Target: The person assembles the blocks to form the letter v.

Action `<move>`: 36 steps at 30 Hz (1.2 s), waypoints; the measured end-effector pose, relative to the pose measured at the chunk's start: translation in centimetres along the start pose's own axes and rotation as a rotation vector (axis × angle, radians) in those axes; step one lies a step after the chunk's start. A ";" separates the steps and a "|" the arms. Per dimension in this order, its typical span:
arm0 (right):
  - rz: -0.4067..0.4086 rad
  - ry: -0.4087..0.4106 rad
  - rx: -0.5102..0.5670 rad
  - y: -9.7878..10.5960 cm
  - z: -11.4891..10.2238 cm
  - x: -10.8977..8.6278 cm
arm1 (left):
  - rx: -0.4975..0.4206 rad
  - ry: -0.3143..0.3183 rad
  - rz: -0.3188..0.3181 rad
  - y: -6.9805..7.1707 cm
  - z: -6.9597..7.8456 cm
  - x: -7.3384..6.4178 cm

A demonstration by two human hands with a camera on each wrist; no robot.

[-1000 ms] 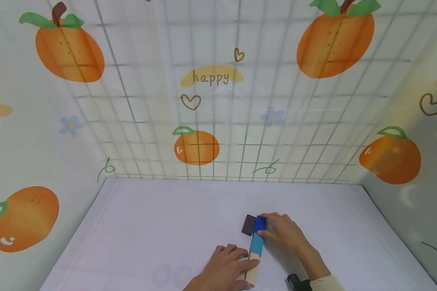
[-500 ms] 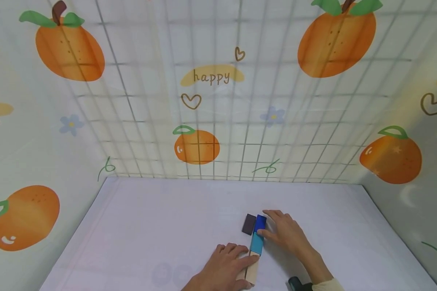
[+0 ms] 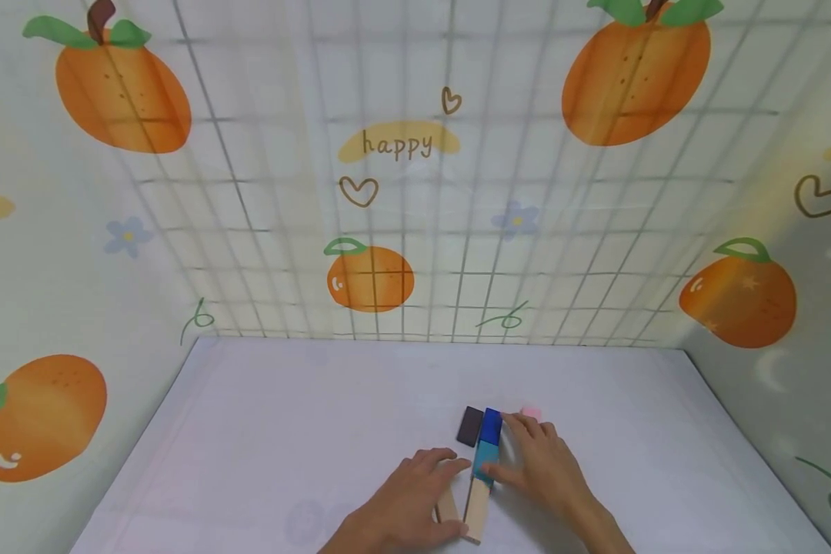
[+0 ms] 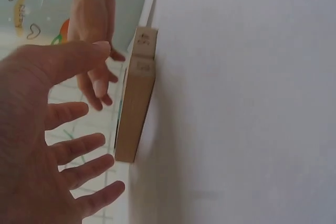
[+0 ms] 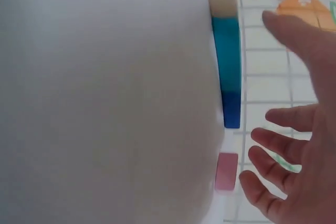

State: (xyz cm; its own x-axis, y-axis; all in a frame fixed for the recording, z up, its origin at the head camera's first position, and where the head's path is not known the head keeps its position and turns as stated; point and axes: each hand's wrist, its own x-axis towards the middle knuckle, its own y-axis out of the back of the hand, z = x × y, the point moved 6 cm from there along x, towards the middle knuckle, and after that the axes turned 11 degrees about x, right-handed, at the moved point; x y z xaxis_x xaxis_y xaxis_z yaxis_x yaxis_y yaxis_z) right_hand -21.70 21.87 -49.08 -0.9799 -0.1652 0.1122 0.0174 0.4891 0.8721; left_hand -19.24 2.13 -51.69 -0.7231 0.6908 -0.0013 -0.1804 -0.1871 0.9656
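In the head view a row of blocks runs away from me: a plain wooden block [image 3: 478, 511], a teal block [image 3: 485, 459] and a dark blue block [image 3: 491, 425]. A dark, almost black block [image 3: 468, 425] stands beside the blue end. My left hand [image 3: 405, 496] spreads over a second wooden block [image 3: 446, 502], partly hiding it. Its fingers stay spread in the left wrist view, beside a wooden block [image 4: 135, 111]. To the row's right, my right hand [image 3: 548, 465] has loose fingers, fingertips near the blue block and thumb by the teal one. Neither hand grips anything.
A pink block [image 5: 227, 171] lies past the blue end of the row, partly hidden behind my right hand in the head view. The white tabletop [image 3: 284, 431] ends at a back wall covered by a fruit-print cloth [image 3: 402, 200], with similar cloth at both sides.
My left hand has drawn left off the wooden blocks, uncovering the second one. My right hand has shifted nearer, its thumb moving from the blue block to the teal one. The pink block now shows.
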 end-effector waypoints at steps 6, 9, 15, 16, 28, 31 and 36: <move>-0.074 -0.101 0.000 -0.9 -1.2 -1.0 | -0.065 0.050 0.026 1.2 -0.8 -0.5; -0.095 -0.152 0.009 -1.4 -1.8 -1.5 | -0.067 0.058 0.058 1.7 -1.0 -0.7; -0.109 -0.194 -0.006 -2.2 -2.4 -2.3 | -0.081 0.104 0.083 1.9 -1.7 -0.9; -0.113 -0.196 -0.008 -2.3 -2.5 -2.5 | -0.086 0.114 0.083 1.9 -1.9 -0.9; -0.170 -0.220 0.000 -3.3 -3.3 -3.2 | -0.094 0.119 0.109 2.0 -2.0 -0.8; -0.171 -0.222 -0.007 -3.3 -3.4 -3.3 | -0.096 0.124 0.101 1.9 -2.0 -0.7; -0.175 -0.230 -0.014 -3.4 -3.3 -3.2 | -0.095 0.123 0.114 1.9 -2.2 -0.6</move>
State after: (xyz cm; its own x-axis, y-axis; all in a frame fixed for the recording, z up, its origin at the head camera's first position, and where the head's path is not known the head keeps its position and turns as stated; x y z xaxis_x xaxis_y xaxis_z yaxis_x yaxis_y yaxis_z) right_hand -17.98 17.88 -50.84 -0.9875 -0.0471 -0.1505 -0.1553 0.4584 0.8751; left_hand -20.60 -0.13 -50.40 -0.8174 0.5719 0.0693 -0.1506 -0.3283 0.9325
